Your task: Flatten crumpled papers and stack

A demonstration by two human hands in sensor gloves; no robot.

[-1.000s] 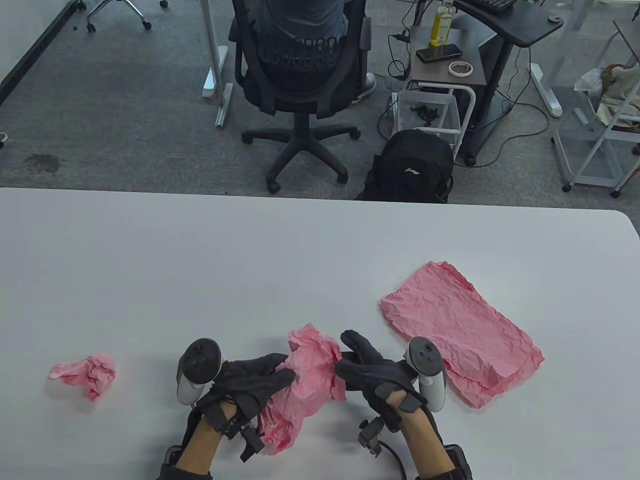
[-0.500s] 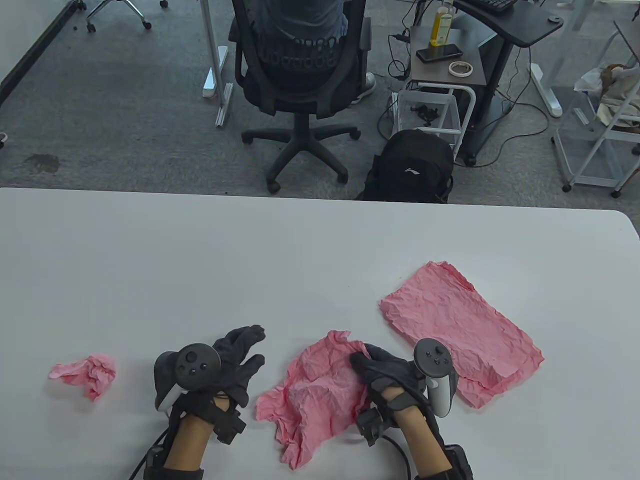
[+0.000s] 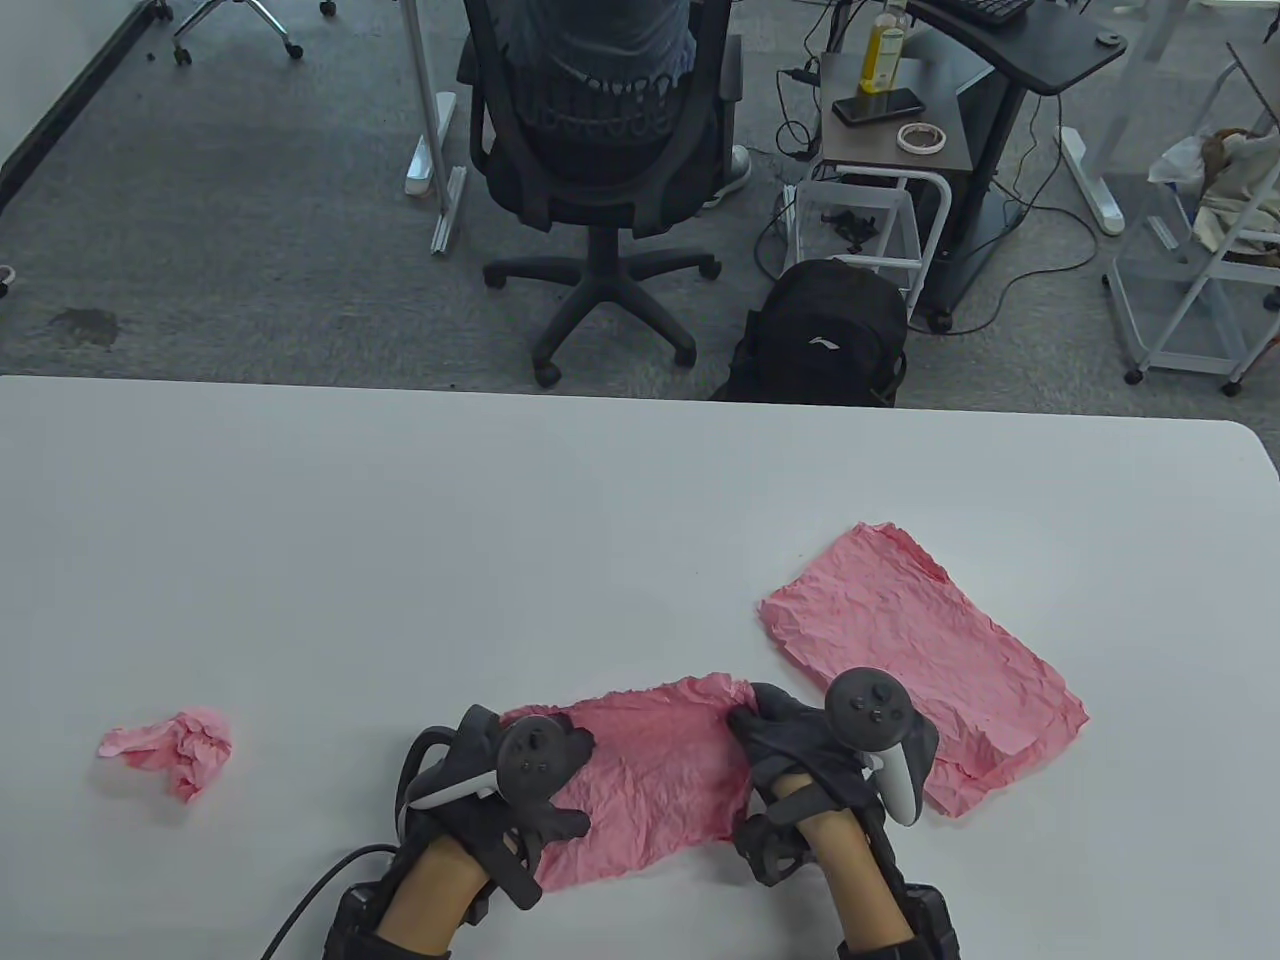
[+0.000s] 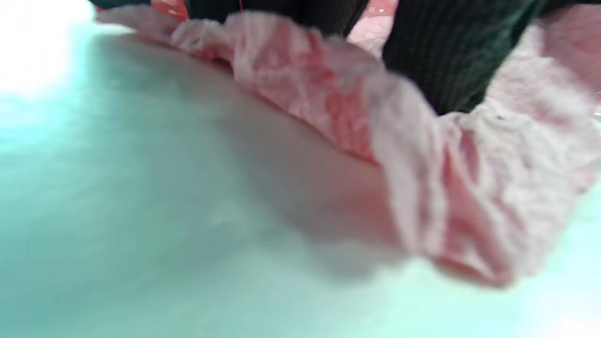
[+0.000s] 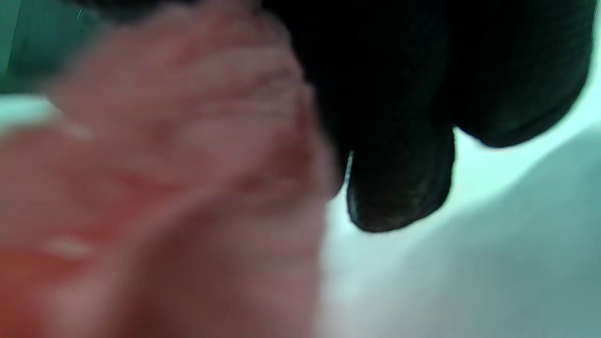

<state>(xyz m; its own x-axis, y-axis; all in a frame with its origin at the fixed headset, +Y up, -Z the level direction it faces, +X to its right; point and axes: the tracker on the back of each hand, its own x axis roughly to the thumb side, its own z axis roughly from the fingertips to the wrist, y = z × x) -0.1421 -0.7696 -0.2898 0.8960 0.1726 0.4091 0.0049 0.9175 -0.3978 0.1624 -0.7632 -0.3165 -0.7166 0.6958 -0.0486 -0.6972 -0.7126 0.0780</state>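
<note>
Pink paper sheet [image 3: 650,780], partly spread, lies on the white tabletop [image 3: 400,550] at the near edge, between both hands. Left hand [image 3: 500,790] rests on its left end; the left wrist view shows gloved fingers [image 4: 441,61] against a raised, wrinkled edge, but whether they pinch it I cannot tell. Right hand [image 3: 790,740] sits at the right end, fingers curled on the edge, grasping it. Flattened pink sheet [image 3: 920,660] lies just beside, to the right. Crumpled pink ball [image 3: 170,750] sits well apart, to the left.
</note>
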